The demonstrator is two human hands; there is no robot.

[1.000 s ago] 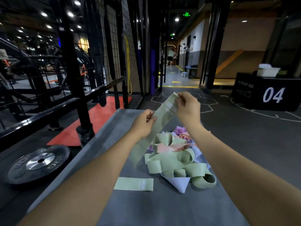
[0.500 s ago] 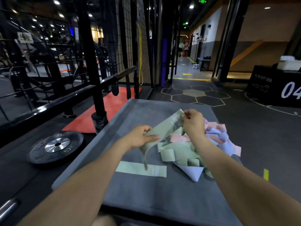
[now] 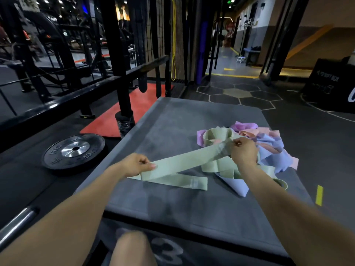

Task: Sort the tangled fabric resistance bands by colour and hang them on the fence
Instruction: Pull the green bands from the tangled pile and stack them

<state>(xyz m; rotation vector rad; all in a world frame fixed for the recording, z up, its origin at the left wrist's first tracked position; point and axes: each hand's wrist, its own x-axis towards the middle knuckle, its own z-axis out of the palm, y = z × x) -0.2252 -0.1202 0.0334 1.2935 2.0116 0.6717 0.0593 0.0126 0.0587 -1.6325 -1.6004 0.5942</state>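
A pale green band (image 3: 188, 158) is stretched flat between both hands, low over the grey mat (image 3: 172, 120). My left hand (image 3: 137, 164) pinches its near end, and my right hand (image 3: 243, 151) pinches its far end. Under it a second green band (image 3: 184, 182) lies flat on the mat. Beside and behind my right hand sits the tangled pile (image 3: 265, 144) of green, pink, purple and lilac bands. The black fence (image 3: 115, 54) stands to the left of the mat.
A black weight plate (image 3: 74, 150) lies on the floor left of the mat, with a barbell end (image 3: 17, 225) nearer me. A red floor mat (image 3: 138, 110) lies by the fence post. A black soft box (image 3: 334, 83) stands at far right. My knee (image 3: 132, 248) shows at the bottom.
Both hands have lowered the green band from chest height down to the mat and pulled it out flat, crossing over the band lying there. My head has tilted downward.
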